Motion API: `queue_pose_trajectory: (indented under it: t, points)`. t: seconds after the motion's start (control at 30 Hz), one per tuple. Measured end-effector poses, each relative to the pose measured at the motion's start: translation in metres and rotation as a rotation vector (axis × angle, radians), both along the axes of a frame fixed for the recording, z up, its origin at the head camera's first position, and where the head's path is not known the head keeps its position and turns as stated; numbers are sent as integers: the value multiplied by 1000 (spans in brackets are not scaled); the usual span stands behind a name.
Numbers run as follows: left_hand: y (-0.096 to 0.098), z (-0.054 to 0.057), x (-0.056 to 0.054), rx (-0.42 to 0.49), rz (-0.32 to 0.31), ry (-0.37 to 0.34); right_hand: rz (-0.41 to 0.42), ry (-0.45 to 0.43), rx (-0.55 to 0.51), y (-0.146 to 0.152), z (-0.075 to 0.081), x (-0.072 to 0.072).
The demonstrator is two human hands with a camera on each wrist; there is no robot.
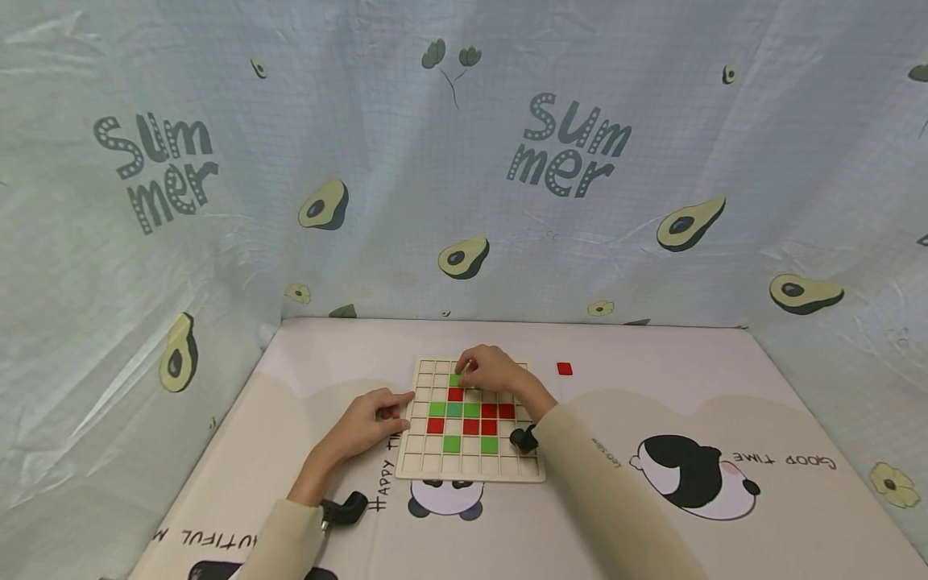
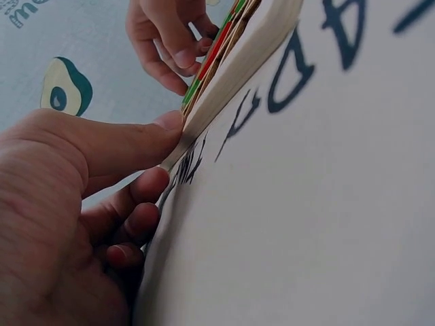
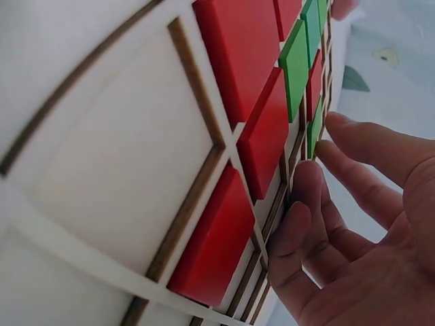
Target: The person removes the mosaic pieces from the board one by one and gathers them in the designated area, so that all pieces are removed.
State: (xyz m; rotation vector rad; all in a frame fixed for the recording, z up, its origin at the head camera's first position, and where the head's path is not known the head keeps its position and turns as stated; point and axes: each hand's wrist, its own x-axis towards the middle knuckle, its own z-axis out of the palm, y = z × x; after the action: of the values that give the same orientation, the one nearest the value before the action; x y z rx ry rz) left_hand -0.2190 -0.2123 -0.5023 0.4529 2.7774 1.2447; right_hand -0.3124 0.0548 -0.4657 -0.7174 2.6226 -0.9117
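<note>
A pale wooden grid board [image 1: 430, 466] lies on the table with red and green square tiles in some of its cells. My left hand [image 1: 371, 420] is at the board's left edge, its extended thumb and index finger touching the side. In the left wrist view a straight digit [image 2: 136, 144] presses the board's edge, with other fingertips below. Over the far part of the board, my right hand [image 1: 493, 369] pinches a green tile [image 1: 454, 379] at its edge, just beyond a red tile [image 1: 455, 394]. In the right wrist view that green tile [image 3: 315, 128] sits between the fingertips.
A loose red tile [image 1: 565, 369] lies on the table right of the board. The tablecloth [image 1: 602, 532] carries printed pandas and lettering. A patterned curtain [image 1: 391, 161] encloses the back and sides. Black wrist straps [image 1: 346, 509] show near both sleeves.
</note>
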Motion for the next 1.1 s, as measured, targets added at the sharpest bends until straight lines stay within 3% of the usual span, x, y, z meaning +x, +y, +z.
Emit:
queue_pose_trajectory:
  t: [0.43, 1.1]
  points:
    - [1, 0, 0, -2, 1, -8, -43, 2, -9, -3, -4, 1]
    - [2, 1, 1, -4, 16, -11, -40, -34, -70, -3, -2, 4]
